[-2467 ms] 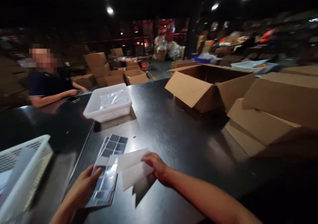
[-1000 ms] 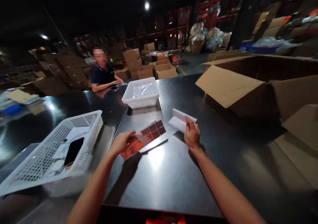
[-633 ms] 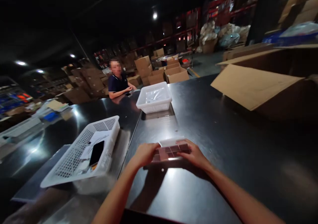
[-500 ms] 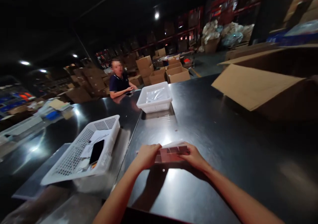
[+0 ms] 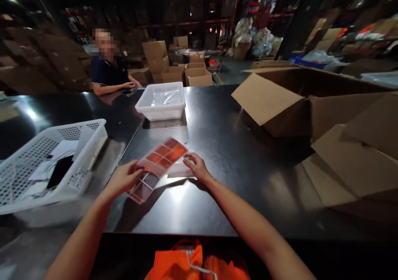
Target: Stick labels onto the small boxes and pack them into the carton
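My left hand (image 5: 124, 177) grips a glossy sheet of small square panels (image 5: 158, 164) by its lower left edge, holding it tilted just above the black table (image 5: 217, 139). The sheet reflects orange-red light. My right hand (image 5: 195, 167) holds a white paper piece (image 5: 180, 170) that lies partly under the sheet's right edge, close to the tabletop.
A white perforated basket (image 5: 83, 147) with papers and a dark phone (image 5: 59, 171) stands at the left. Another white basket (image 5: 161, 100) sits further back. Open cardboard boxes (image 5: 280, 102) crowd the right side. A seated person (image 5: 107, 71) leans on the far left table edge. Orange fabric (image 5: 186, 265) lies below.
The sheet went from being held flat between both hands to being lifted and tilted in my left hand. My right hand now holds only the white paper. The view has swung right.
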Available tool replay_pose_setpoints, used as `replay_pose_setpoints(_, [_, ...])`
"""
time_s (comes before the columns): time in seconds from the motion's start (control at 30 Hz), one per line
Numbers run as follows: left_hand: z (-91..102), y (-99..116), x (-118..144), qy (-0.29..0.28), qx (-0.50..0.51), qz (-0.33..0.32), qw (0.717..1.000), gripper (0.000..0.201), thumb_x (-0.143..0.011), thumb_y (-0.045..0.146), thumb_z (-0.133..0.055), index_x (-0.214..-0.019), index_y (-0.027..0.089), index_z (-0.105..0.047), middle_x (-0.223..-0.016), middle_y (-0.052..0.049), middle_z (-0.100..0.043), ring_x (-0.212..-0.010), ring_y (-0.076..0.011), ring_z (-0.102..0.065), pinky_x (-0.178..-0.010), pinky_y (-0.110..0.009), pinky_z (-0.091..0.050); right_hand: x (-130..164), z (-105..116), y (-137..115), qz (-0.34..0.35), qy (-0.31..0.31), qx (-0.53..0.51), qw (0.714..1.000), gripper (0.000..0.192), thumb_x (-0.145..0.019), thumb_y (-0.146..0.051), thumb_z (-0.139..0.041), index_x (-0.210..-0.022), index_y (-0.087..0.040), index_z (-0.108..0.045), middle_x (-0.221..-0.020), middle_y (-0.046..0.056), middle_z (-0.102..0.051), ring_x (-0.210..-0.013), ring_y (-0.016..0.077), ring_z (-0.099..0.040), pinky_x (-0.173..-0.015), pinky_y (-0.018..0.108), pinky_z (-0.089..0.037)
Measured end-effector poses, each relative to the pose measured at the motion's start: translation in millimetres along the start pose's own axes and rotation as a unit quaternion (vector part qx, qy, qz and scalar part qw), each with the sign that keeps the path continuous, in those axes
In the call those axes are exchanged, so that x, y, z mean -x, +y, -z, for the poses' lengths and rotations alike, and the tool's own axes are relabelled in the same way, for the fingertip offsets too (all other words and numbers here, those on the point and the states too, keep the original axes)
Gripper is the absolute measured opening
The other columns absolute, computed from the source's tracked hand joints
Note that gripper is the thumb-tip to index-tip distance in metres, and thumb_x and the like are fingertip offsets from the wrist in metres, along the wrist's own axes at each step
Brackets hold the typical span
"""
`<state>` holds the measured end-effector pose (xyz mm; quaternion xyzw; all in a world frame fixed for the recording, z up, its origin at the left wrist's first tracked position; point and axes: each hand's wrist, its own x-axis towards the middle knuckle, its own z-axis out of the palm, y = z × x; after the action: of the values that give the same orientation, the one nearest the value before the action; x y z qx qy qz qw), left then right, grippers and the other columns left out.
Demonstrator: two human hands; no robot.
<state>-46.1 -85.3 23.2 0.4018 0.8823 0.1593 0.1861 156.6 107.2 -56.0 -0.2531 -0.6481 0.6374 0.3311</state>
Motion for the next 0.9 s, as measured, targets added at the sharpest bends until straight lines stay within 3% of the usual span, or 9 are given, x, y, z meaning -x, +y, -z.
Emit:
replay_pose_setpoints(0.07, [-5.7, -17.9, -0.9, 0.017, 0.062, 0.075, 0.995, 0.026, -0.087, 0.026, -0.047, -0.100, 0.013, -0.066, -0.086, -0.008, -0.074, -0.077, -0.0211, -0.067, -0.064, -0.026, -0.045, -4.6, 1.8, 1.0, -0.003, 0.028, 0.016, 0.999, 0.035, -0.079, -0.047, -0.068, -0.101, -0.020, -0.073, -0.113, 0.009, -0.072, -0.098, 0.0220, -0.066, -0.081, 0.035, -0.055])
replay_pose_setpoints(0.13, [-18.4, -30.7, 3.0, 0.040, 0.045, 0.136, 0.989, 0.023, -0.083, 0.022, -0.048, -0.090, 0.012, -0.068, -0.082, -0.012, -0.073, -0.076, -0.0235, -0.067, -0.062, -0.028, -0.044, -9.5, 2.7, 2.8, -0.006, 0.053, 0.032, 0.998, 0.040, -0.081, -0.052, -0.063, -0.102, -0.019, -0.074, -0.114, 0.011, -0.071, -0.101, 0.0244, -0.066, -0.086, 0.039, -0.054])
replay_pose_setpoints(0.3, [-56.2, -35.0, 9.2, 0.147, -0.026, 0.249, 0.957, 0.034, -0.091, 0.037, -0.040, -0.097, 0.018, -0.067, -0.093, -0.015, -0.072, -0.089, -0.0317, -0.067, -0.068, -0.034, -0.039, -22.5, 5.3, 8.4, -0.006, 0.056, 0.069, 0.996, 0.047, -0.079, -0.056, -0.062, -0.099, -0.016, -0.077, -0.108, 0.013, -0.072, -0.106, 0.0296, -0.064, -0.101, 0.048, -0.046])
replay_pose_setpoints(0.53, [-60.7, -28.0, 9.0, 0.142, -0.048, 0.277, 0.949, 0.033, -0.094, 0.040, -0.036, -0.093, 0.023, -0.064, -0.089, -0.008, -0.073, -0.090, -0.0277, -0.067, -0.066, -0.031, -0.033, -23.3, 14.4, 11.6, -0.037, 0.023, 0.103, 0.994, 0.047, -0.084, -0.053, -0.058, -0.107, -0.016, -0.076, -0.112, 0.014, -0.073, -0.106, 0.0306, -0.067, -0.097, 0.045, -0.051])
replay_pose_setpoints(0.77, [-74.1, -51.5, 7.6, 0.117, -0.053, 0.339, 0.932, 0.045, -0.096, 0.047, -0.028, -0.101, 0.024, -0.067, -0.084, -0.008, -0.074, -0.088, -0.0304, -0.069, -0.068, -0.032, -0.041, -19.7, 18.9, 16.6, -0.079, -0.004, 0.084, 0.993, 0.036, -0.088, -0.038, -0.055, -0.114, -0.021, -0.074, -0.117, 0.011, -0.072, -0.114, 0.0281, -0.066, -0.104, 0.042, -0.049])
replay_pose_setpoints(0.9, [-67.6, -35.8, 3.9, 0.117, -0.032, 0.336, 0.934, 0.043, -0.095, 0.040, -0.027, -0.105, 0.023, -0.066, -0.083, -0.009, -0.074, -0.087, -0.0317, -0.070, -0.071, -0.035, -0.045, -15.6, 18.7, 0.5, -0.102, -0.046, 0.095, 0.989, 0.039, -0.089, -0.031, -0.055, -0.123, -0.020, -0.071, -0.128, 0.011, -0.068, -0.127, 0.0283, -0.060, -0.112, 0.042, -0.044])
